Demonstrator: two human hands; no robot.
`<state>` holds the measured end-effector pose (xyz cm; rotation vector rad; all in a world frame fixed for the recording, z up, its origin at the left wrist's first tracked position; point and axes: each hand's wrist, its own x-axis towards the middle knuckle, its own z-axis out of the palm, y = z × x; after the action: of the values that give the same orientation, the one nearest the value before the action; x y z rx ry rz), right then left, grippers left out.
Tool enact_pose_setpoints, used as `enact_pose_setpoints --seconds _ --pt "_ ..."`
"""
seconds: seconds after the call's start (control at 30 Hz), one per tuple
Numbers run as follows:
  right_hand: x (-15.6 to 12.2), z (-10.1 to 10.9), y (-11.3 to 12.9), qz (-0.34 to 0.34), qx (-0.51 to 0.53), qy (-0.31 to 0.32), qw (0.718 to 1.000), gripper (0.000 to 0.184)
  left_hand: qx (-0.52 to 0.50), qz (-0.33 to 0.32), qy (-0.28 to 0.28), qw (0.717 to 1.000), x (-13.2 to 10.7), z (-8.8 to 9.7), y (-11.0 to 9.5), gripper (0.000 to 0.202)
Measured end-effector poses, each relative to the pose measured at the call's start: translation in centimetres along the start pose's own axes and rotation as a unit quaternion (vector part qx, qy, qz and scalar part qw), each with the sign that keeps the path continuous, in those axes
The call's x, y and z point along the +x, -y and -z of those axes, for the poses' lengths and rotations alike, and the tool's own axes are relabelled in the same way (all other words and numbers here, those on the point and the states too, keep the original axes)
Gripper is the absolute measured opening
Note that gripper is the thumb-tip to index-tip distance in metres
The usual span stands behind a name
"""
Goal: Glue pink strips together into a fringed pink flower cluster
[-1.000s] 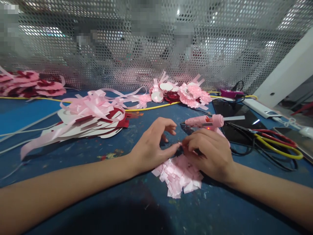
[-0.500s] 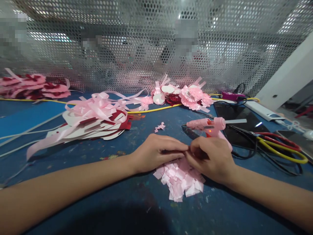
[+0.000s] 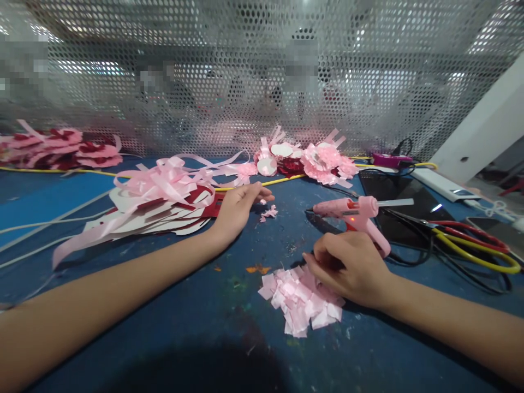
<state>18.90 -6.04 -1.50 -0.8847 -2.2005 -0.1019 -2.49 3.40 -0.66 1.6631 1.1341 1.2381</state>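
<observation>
My left hand [image 3: 241,204] is stretched forward, its fingers bent together by a small cluster of folded pink scraps [image 3: 269,213]. A tiny pink ribbon piece [image 3: 263,202] shows just under its fingertips and seems pinched there. My right hand [image 3: 350,267] is curled, thumb against forefinger, at the upper right edge of a loose pile of cut pink ribbon squares [image 3: 301,300]. What it pinches, if anything, is hidden. Just beyond that hand is a pink glue gun [image 3: 344,210] with an orange light on and a clear glue stick in its back.
Pink ribbon loops [image 3: 164,180] lie on white and red cutouts [image 3: 151,218] at left. Pink rosettes [image 3: 323,164] line the perforated metal screen [image 3: 229,76]. Scissors [image 3: 470,240], a dark glossy panel [image 3: 405,196], a white power strip [image 3: 444,185] and cables are at right.
My hands, close together above the ribbon pile before, are apart. The left has moved up and left to the small scraps; the right stays curled near the pile.
</observation>
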Motion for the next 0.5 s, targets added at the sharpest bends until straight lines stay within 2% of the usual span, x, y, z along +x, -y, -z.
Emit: enact_pose_setpoints --seconds 0.07,0.17,0.5 --pt "0.0 -0.04 0.0 -0.001 0.001 0.005 1.0 0.02 0.006 0.002 0.018 1.0 -0.26 -0.05 -0.2 0.03" --pt "0.03 -0.09 -0.02 0.001 -0.001 0.01 1.0 0.02 0.0 0.01 0.024 1.0 -0.64 -0.15 -0.6 0.037" --pt "-0.12 -0.12 -0.14 0.006 0.004 0.025 1.0 0.019 -0.126 0.037 0.021 0.991 -0.6 -0.57 -0.89 0.039"
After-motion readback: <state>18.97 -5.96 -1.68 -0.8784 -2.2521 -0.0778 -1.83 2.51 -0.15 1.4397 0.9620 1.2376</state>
